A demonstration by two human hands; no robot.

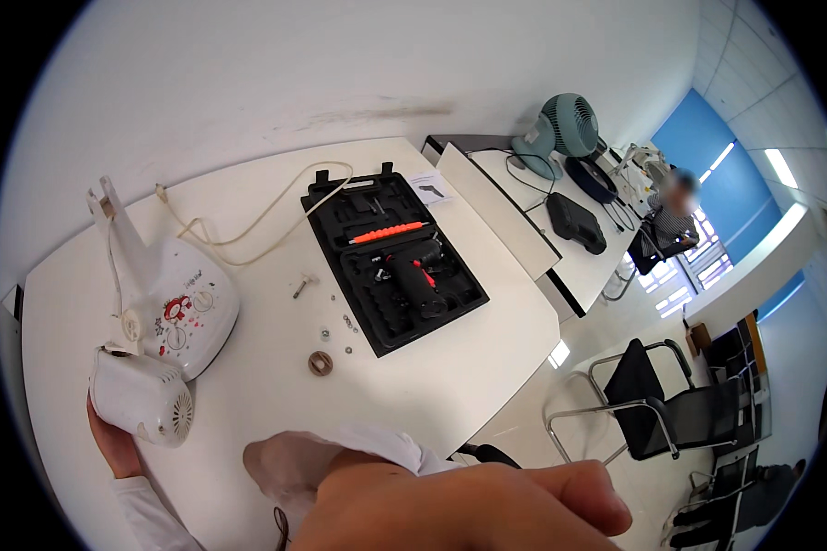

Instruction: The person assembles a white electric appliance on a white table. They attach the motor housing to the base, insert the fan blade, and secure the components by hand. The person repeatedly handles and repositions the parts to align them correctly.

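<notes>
Motor housing (142, 397) left; tool case (371, 315) right; small parts (349, 322) between.

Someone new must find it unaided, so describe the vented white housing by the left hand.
At the left of the white table stands a white appliance base with red printed decorations. On its near side, against the person's left hand, is the white housing. Unlike the base, it is a rounded shell with a circular slotted grille at one end.
</notes>
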